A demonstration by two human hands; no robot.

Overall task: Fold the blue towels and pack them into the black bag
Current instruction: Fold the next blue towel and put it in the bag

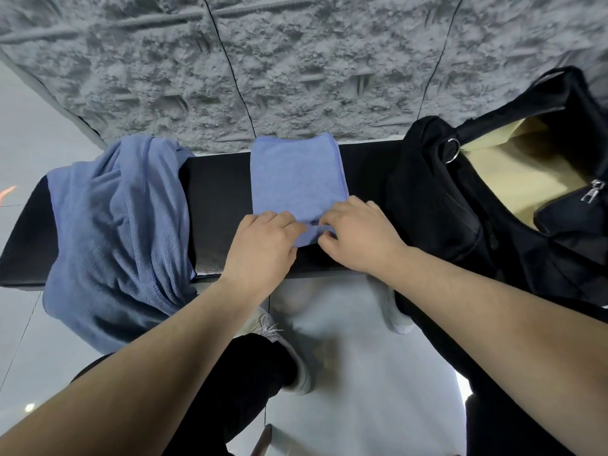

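Hands meet at the near edge of your folded blue towel [297,174] on the black desk [215,205]: your left hand [263,245] and right hand [357,233] both pinch its hem; a crumpled blue towel [118,225] drapes left, the open black bag [460,199] sits right

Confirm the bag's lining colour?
Tan/beige, seen through the open top of the black bag in the head view; lining.
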